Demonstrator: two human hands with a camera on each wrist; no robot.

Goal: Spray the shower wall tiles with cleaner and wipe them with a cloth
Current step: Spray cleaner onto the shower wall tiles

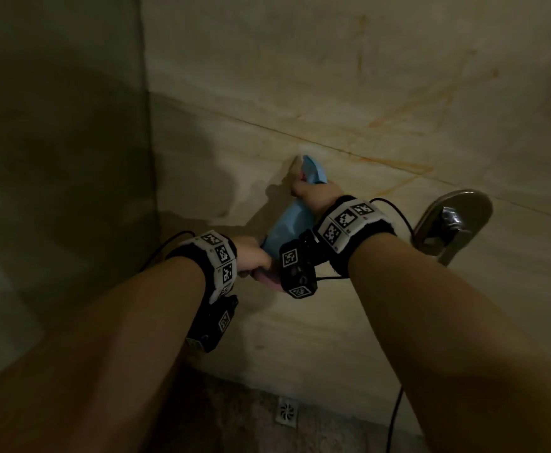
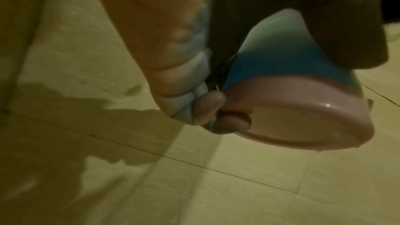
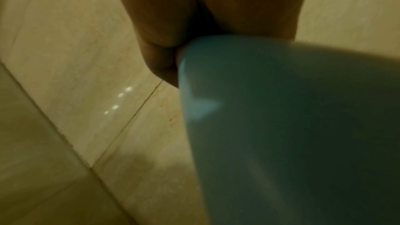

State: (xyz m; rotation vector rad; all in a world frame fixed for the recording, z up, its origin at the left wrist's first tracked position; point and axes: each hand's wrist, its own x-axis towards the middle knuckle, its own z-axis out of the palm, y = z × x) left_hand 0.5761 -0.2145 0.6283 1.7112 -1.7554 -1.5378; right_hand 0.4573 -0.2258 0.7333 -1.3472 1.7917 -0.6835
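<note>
Our right hand (image 1: 313, 194) is wrapped round the neck of the blue spray bottle (image 1: 287, 230), just under its blue spray head (image 1: 313, 171), fingers curled about it; whether a finger sits on the trigger we cannot tell from the head view, and the right wrist view shows only the blurred blue bottle body (image 3: 281, 126) filling the lower right with the hand (image 3: 216, 14) above it. Our left hand (image 1: 251, 256) holds the bottom of the same bottle, where the pink base (image 1: 267, 281) shows below the blue body. In the left wrist view the left hand's fingers (image 2: 233, 119) curl onto the edge of that pink base (image 2: 292, 114), and a pale blue cloth (image 2: 190, 67) is bunched between the palm (image 2: 151, 23) and the bottle, so this hand has hold of cloth and bottle together. The bottle is tilted, nozzle end up and pointed at the beige wall tiles (image 1: 365, 76), close to a grout line (image 1: 382, 163); whether the nozzle touches the tile we cannot tell. The tiles carry faint orange streaks (image 1: 408, 109). A metal tap handle (image 1: 454, 223) stands out from the wall just right of our right wrist. Below, near the foot of the wall, a small floor drain (image 1: 287, 411) sits in the speckled floor (image 1: 235, 420). Both wrists wear bands with black and white markers.
</note>
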